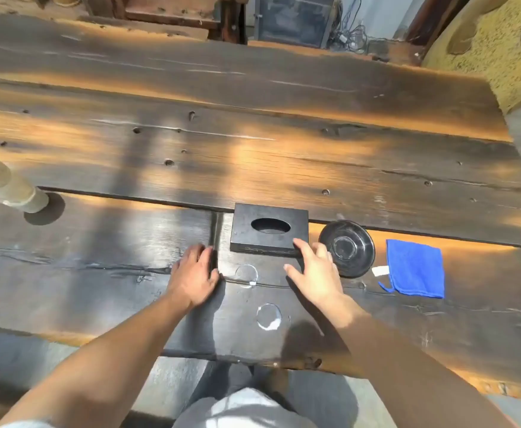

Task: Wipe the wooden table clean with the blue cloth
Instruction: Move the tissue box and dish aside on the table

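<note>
- The blue cloth (415, 268) lies folded and flat at about 3 o'clock from your hands, on the near plank of the wooden table (253, 156), untouched, a white tag at its left edge.
- Just at its 9 o'clock sits a dark round dish (347, 248), and beyond that, a black tissue box (270, 231).
- Your right hand (313, 273) is spread and empty, fingertips at the near right corner of the box (touching or only hovering, I cannot tell).
- Your left hand (194, 273) is flat on the wood at the box's 8 o'clock, released, holding nothing.
- Two pale ring marks (268, 316) show between your wrists.
- Judged from this, wiping has not begun; you seem to be at the clearing or reaching stage.
- Next, your right hand likely needs to swing toward 3 o'clock, past the dish, and pinch up the cloth before pressing on those rings.
</note>
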`<control>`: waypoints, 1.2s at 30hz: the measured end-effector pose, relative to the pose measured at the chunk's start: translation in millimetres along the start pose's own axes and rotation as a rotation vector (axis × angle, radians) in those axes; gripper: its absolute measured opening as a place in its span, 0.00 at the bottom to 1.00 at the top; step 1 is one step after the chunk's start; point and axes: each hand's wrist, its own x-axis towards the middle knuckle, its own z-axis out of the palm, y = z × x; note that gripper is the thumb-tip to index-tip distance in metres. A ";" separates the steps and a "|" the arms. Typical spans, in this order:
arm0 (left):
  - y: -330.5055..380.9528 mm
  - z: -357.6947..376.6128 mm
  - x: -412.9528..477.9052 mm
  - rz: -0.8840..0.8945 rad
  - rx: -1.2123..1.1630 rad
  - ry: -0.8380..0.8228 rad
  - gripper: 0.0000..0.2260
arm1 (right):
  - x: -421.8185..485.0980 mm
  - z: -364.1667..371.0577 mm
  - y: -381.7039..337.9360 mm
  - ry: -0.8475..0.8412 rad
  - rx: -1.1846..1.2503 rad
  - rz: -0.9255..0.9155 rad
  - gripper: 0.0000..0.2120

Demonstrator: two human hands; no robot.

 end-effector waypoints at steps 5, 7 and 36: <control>-8.9 -2.4 48.1 -0.012 0.065 0.013 0.32 | 41.3 -0.6 -15.0 -0.005 -0.046 0.006 0.34; -9.8 3.9 57.5 -0.014 0.062 -0.005 0.32 | 50.7 4.0 -14.2 -0.025 -0.029 0.009 0.33; -11.1 35.9 60.4 -0.037 0.125 0.189 0.32 | 122.0 -42.5 30.9 0.227 0.224 0.054 0.21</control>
